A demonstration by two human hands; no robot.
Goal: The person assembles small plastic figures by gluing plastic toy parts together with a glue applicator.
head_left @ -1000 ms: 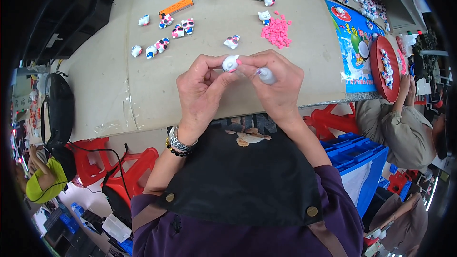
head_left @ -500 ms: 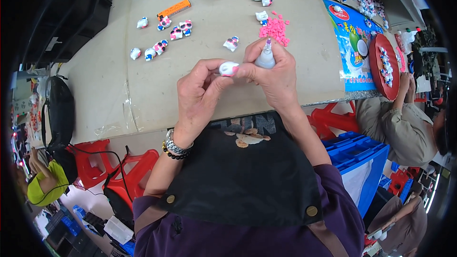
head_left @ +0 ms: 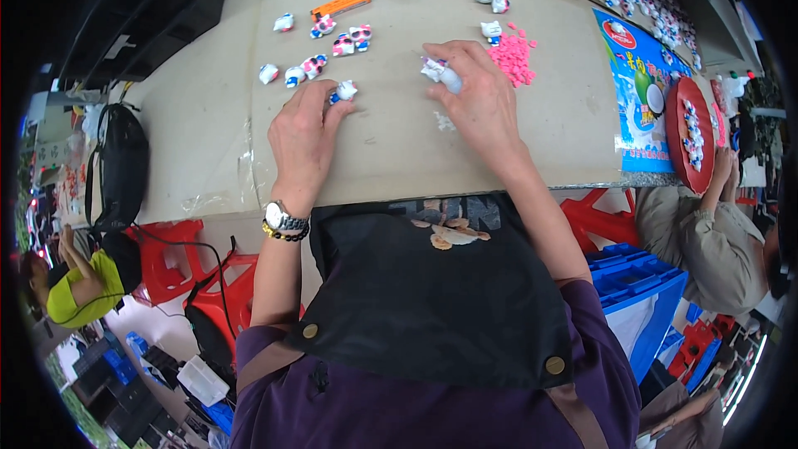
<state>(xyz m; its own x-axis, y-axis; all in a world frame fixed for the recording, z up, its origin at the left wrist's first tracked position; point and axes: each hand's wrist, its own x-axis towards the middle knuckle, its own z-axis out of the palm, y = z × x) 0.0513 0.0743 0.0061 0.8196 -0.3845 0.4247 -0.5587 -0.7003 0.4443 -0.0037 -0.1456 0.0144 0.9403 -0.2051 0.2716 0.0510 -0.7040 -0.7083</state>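
Note:
My left hand (head_left: 301, 137) has its thumb and fingertips around a small white-and-blue cat figurine (head_left: 345, 91) at table level. My right hand (head_left: 482, 104) is closed around a small whitish squeeze bottle (head_left: 451, 80), mostly covered by the palm. Its fingertips reach another cat figurine (head_left: 431, 69); whether they grip it or only touch it, I cannot tell. Several finished-looking figurines with pink and dark parts (head_left: 343, 44) lie beyond my left hand. Just right of my right hand is a heap of small pink pieces (head_left: 515, 58), with a white cat figurine (head_left: 490, 31) beside it.
An orange box (head_left: 341, 4) lies at the back. A red tray of figurines (head_left: 692, 129) stands at the right edge by a blue printed sheet (head_left: 636, 75). Black crates (head_left: 166, 8) rise at the left; a blue crate (head_left: 636, 283) is below the table. Other people sit at both sides.
My hands have moved apart. My left hand has lowered its figurine to the table at the left; my right hand has carried the bottle to the figurine lying ahead. The view has shifted slightly.

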